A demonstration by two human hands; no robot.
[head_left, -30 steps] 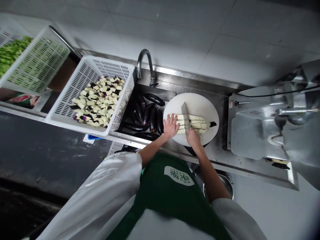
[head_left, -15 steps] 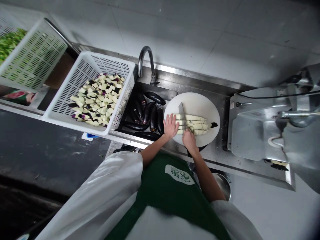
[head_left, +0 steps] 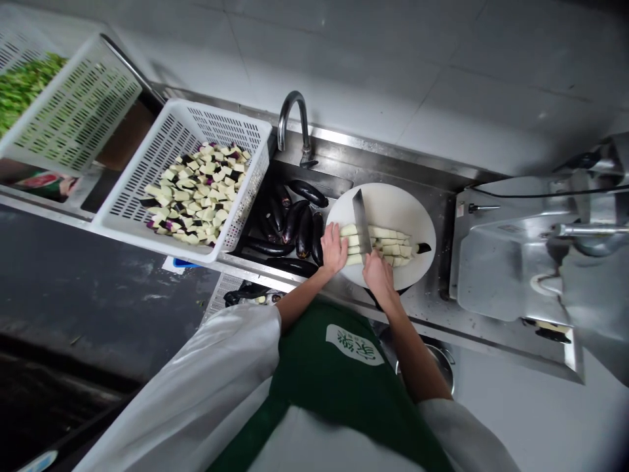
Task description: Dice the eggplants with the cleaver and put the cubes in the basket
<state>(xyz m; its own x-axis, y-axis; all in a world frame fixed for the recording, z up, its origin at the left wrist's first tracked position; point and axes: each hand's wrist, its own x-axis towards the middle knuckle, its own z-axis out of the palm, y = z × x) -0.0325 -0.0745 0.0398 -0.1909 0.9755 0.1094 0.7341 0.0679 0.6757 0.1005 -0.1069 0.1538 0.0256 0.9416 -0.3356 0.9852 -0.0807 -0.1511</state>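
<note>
One long, flat steel knife point(head_left: 362, 219) is gripped at its handle in the closed right hand point(head_left: 378, 272), its blade laid slantwise across pale, long-cut eggplant strips point(head_left: 392, 233). Strips are set side by side on one round white cutting board point(head_left: 393, 202); at least four rows are made out, exact count blocked by blade and fingers. Their left ends are covered by the left hand point(head_left: 335, 251), held flat, fingers slightly spread. Whether the strips are cut through under the blade cannot be told. One black stem end point(head_left: 423, 248) is seen at the board's right. To the left, at least eight whole, glossy dark-purple eggplants point(head_left: 303, 233) are heaped in the steel sink point(head_left: 337, 187), some overlapped. Part of the sink is blocked by a white slotted plastic basket point(head_left: 226, 128) holding pale, dark-skinned chunks point(head_left: 201, 190), too many to count. A second white slotted basket point(head_left: 73, 111), with chopped greens point(head_left: 24, 88), is seen farther left. One curved chrome faucet point(head_left: 305, 134) is mounted behind the sink; a grey metal machine point(head_left: 491, 269) is placed right of the board.
</note>
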